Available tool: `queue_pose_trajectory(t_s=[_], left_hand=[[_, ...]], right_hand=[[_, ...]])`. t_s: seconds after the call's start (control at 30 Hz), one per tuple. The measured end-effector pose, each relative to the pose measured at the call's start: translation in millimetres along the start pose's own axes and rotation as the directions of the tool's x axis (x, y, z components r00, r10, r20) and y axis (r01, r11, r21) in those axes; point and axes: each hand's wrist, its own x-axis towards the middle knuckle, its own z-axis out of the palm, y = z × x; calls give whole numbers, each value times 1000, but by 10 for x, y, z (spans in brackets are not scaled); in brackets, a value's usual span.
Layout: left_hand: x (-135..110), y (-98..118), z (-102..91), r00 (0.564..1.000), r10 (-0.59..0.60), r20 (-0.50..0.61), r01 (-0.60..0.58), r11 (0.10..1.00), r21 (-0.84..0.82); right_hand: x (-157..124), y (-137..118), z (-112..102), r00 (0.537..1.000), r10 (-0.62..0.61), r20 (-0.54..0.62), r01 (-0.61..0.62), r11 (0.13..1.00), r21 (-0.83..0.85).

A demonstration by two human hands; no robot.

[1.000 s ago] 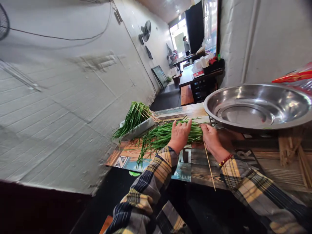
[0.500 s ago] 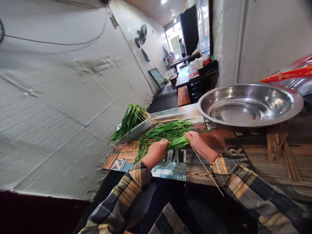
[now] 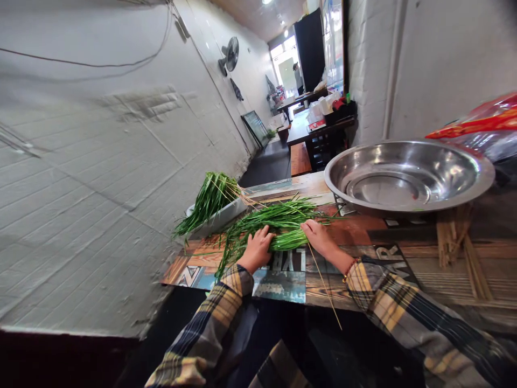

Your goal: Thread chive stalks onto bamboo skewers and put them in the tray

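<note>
A loose pile of green chives lies on the wood-print table. Along its near edge runs a straightened bunch of chives. My left hand rests on the leafy side of this bunch, palm down, fingers spread. At the other end of the bunch, my right hand pinches the chives together with a thin wooden skewer, whose long end points toward me past the table edge. The right fingertips are partly hidden by the hand.
At the back left, a white tray holds skewered chives with sticks pointing right. A steel basin stands at the right, with bare wooden skewers beside it. A red-printed plastic bag sits behind. A person is far off.
My left hand has loosened from a closed grip on the bunch and now lies with fingers spread on the chives. My right hand keeps its pinch. The view has shifted slightly.
</note>
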Motion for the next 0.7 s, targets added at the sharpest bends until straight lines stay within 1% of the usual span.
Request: queue_pose_trajectory(t_s=[0.1,0.2,0.3,0.4,0.47,0.53,0.6,0.67,0.7], left_hand=[[143,15,-25,997,-29,-75,40,989,146],[109,-3,-49,997,27,-79,-12,982,187],[-115,-123,-37,995,66,-72,-50,979,196],[-396,-312,22,997,20,-73,-5,980,201],[-541,-435,71,996,-35,-77,50,978,201],[-627,-543,101,990,-113,-87,128,974,189],[-656,-644,86,979,-187,-75,196,969,149],[-647,-752,11,977,-212,-9,212,976,44],[-636,-811,-50,980,-196,47,197,980,-39]], right_hand=[[44,24,-33,999,-27,-26,26,998,-49],[50,16,-43,998,-51,-27,49,994,-97],[13,-23,-18,997,-75,7,75,988,-135],[-43,-61,20,993,-92,68,102,981,-165],[-72,-70,38,989,-100,107,119,975,-190],[-88,-64,46,986,-104,132,131,967,-216],[-91,-49,47,984,-105,146,138,962,-237],[-88,-34,43,982,-105,154,141,958,-248],[-85,-29,39,982,-104,156,142,958,-251]])
